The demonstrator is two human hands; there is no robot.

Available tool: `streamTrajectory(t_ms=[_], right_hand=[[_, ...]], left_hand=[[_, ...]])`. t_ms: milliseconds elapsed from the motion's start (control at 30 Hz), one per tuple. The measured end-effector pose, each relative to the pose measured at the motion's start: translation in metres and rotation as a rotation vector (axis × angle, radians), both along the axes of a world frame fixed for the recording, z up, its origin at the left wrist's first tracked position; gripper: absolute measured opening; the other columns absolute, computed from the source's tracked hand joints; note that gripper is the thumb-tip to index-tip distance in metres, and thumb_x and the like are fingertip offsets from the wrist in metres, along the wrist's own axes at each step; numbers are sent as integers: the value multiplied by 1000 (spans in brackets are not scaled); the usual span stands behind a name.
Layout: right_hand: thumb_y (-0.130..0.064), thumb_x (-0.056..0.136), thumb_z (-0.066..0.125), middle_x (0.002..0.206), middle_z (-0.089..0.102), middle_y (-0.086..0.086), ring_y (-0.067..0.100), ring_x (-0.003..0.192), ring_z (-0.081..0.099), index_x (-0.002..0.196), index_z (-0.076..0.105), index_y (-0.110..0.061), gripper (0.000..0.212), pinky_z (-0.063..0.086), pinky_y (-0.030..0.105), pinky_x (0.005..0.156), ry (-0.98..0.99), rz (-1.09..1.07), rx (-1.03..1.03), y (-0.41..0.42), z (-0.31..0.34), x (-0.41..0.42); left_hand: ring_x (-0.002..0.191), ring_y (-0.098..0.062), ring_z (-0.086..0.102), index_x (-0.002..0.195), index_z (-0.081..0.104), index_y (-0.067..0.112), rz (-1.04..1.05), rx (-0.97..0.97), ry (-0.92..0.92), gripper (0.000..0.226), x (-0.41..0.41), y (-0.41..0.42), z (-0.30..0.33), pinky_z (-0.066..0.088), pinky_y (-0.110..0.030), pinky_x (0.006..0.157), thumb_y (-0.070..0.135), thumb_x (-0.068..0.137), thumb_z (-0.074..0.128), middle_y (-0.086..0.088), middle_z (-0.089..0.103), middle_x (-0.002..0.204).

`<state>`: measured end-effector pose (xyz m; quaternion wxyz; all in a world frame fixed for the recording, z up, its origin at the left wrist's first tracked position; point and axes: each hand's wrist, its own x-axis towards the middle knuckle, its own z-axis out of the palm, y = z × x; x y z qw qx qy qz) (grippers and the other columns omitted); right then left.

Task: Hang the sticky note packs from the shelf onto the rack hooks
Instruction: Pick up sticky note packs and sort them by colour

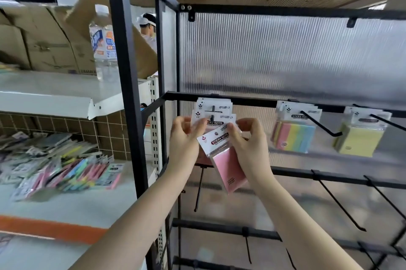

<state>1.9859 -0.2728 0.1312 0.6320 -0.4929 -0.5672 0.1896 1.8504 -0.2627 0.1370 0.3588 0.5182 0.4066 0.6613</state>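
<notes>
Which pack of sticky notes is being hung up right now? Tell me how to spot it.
On the black metal rack, find the leftmost hook of the middle bar. Just below it, both hands pinch a pink sticky note pack with a white header card. Unlike the hanging packs, it is tilted and off the hook.

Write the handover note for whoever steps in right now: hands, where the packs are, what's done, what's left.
Left hand: fingers pinch the header cards of the packs already on the left hook.
Right hand: grips a pink sticky note pack, tilted, its hang hole just below that hook and not yet on it.
Done: several packs hang on the left hook; multicolour packs and yellow packs hang on the two hooks to the right.
Left: thread the pink pack onto the hook, then bring more from the pile on the white shelf at left. The lower rack hooks are bare.
</notes>
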Motion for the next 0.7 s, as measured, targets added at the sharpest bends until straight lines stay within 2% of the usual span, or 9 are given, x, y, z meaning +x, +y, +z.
streamTrajectory(t_ms=[100, 167, 267, 367, 433, 500, 567, 633, 700], right_hand=[[-37, 87, 66, 93, 53, -13, -4, 82, 52, 106, 46, -15, 35, 38, 2, 62, 24, -69, -69, 10, -1, 6], [-40, 88, 64, 90, 53, -15, -7, 78, 51, 105, 47, -16, 34, 38, 3, 60, 7, -106, -103, 15, -3, 10], [-42, 92, 57, 84, 61, -13, 1, 74, 57, 94, 56, -19, 23, 38, 11, 57, -25, -92, -110, 17, -9, 14], [-38, 96, 53, 69, 58, -3, 12, 60, 46, 80, 60, -5, 37, 31, 18, 50, -55, -30, -79, 15, -12, 13], [-37, 95, 53, 65, 51, 4, 9, 57, 38, 77, 57, 2, 43, 27, 20, 48, -30, 26, -36, 7, -10, 7], [-37, 94, 52, 63, 46, 2, 5, 55, 35, 76, 52, 6, 46, 26, 18, 47, 4, 72, 55, -4, -6, -1], [-37, 94, 49, 61, 43, -7, 2, 55, 34, 72, 46, 1, 44, 26, 15, 48, 31, 99, 154, -15, 0, -10], [-37, 95, 47, 58, 38, -12, 2, 55, 33, 68, 39, -8, 40, 26, 14, 48, 67, 91, 230, -22, 9, -19], [-32, 97, 48, 57, 35, -14, 2, 54, 28, 66, 36, -14, 38, 25, 15, 48, 96, 66, 268, -24, 18, -26]], left_hand=[[102, -16, 56, 114, 46, 17, 157, -59, 127, 49, -4, 19, -10, 47, -26, 82, 51, 83, 61, -1, 56, 111], [102, -13, 54, 114, 46, 17, 202, -57, 126, 45, -6, 26, -15, 38, -13, 72, 50, 86, 59, 2, 54, 112], [98, -7, 51, 110, 46, 21, 207, -63, 130, 35, -7, 33, -23, 32, -7, 67, 46, 88, 58, 7, 53, 111], [85, -4, 52, 103, 48, 19, 238, -34, 139, 24, -9, 31, -26, 35, -1, 62, 36, 91, 58, 6, 55, 98], [79, -10, 54, 95, 51, 16, 239, -2, 104, 17, -10, 25, -26, 40, -6, 66, 32, 95, 52, 5, 56, 85], [71, -12, 56, 84, 55, 13, 184, 45, 41, 28, -10, 10, -22, 47, -23, 68, 31, 100, 42, 1, 58, 73], [66, -2, 61, 79, 62, 20, 93, 148, -21, 41, -9, -11, -17, 47, -16, 63, 32, 103, 32, 8, 66, 68], [76, 3, 65, 82, 69, 28, -36, 278, -7, 46, -7, -31, -11, 47, -9, 67, 36, 103, 28, 14, 70, 78], [84, -3, 65, 88, 68, 26, -126, 345, 47, 36, -5, -41, -4, 48, -15, 73, 43, 97, 38, 6, 70, 83]])
